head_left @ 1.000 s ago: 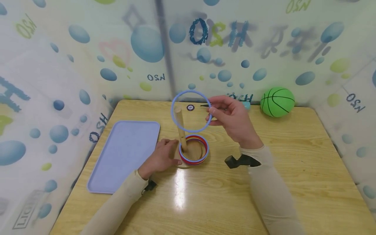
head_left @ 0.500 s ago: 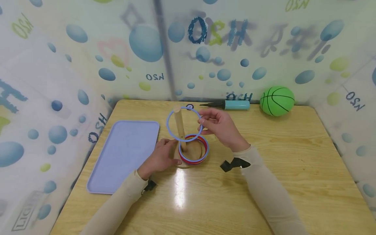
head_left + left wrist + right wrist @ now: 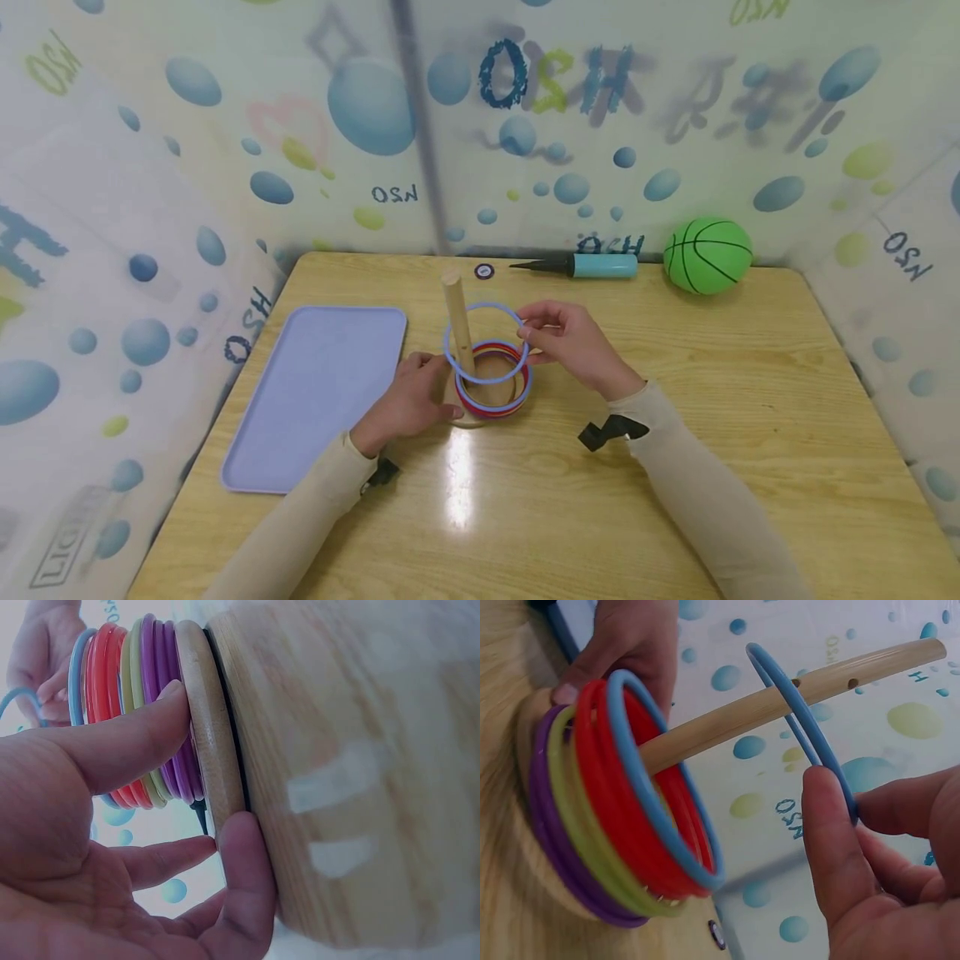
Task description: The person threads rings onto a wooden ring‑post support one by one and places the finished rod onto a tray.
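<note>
My left hand (image 3: 411, 398) holds the edge of a round wooden base (image 3: 208, 712), thumb on its upper face and fingers at the rim. An upright wooden peg (image 3: 459, 321) rises from that base. Around its foot lies a stack of plastic rings: purple rings (image 3: 166, 667), yellow-green ones (image 3: 562, 780), red ones (image 3: 592, 765), and a blue one (image 3: 636, 780) on top. My right hand (image 3: 572, 343) pinches another blue ring (image 3: 801, 712) between thumb and fingers. This held ring encircles the peg partway down, apart from the stack.
A pale blue tray (image 3: 318, 392) lies left of the base. Along the table's back edge are a small round dark disc (image 3: 484, 272), a turquoise hand pump (image 3: 604, 267) with a black nozzle, and a green ball (image 3: 708, 257). Patterned walls enclose the table (image 3: 750, 400).
My right hand has brought the blue ring down and toward me, from up by the peg's top to around its shaft. My left hand has stayed at the base.
</note>
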{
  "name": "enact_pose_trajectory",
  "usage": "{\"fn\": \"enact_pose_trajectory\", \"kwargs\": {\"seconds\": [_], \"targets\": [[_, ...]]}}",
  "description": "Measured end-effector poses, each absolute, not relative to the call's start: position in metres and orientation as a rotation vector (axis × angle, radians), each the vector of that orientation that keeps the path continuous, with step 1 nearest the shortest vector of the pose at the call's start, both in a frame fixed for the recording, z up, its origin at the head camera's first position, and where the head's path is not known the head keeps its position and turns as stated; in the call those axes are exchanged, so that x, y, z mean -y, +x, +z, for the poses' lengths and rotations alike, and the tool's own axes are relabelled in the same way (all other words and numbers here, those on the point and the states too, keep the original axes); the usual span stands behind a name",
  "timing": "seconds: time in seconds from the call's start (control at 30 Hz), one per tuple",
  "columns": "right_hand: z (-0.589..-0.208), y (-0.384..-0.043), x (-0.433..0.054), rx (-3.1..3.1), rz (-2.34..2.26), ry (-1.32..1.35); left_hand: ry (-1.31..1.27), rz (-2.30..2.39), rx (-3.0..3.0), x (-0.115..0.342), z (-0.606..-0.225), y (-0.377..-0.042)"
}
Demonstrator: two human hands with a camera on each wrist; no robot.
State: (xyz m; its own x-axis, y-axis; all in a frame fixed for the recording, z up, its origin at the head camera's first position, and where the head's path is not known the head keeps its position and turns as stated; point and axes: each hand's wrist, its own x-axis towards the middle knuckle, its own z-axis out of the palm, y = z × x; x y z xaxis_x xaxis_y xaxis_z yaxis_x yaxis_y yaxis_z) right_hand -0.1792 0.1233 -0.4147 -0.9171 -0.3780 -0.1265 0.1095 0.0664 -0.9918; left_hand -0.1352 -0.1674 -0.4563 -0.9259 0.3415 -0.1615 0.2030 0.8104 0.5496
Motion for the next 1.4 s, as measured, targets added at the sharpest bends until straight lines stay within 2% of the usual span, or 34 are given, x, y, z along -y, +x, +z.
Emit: {"fn": "enact_pose_trajectory", "kwargs": {"seconds": [0.53,1.0,1.4], "targets": [[-0.442,-0.170,-0.128,-1.977,-1.829,-0.209,0.422,0.807,-2.739,0.168,-0.456,-0.134],[-0.447,-0.169,-0.128,-2.378,-1.523,-0.362,0.410,0.804,-2.726,0.169,-0.457,-0.134],[-0.443,-0.169,-0.127,-2.472,-1.494,-0.402,0.453,0.798,-2.706,0.174,-0.453,-0.131]]}}
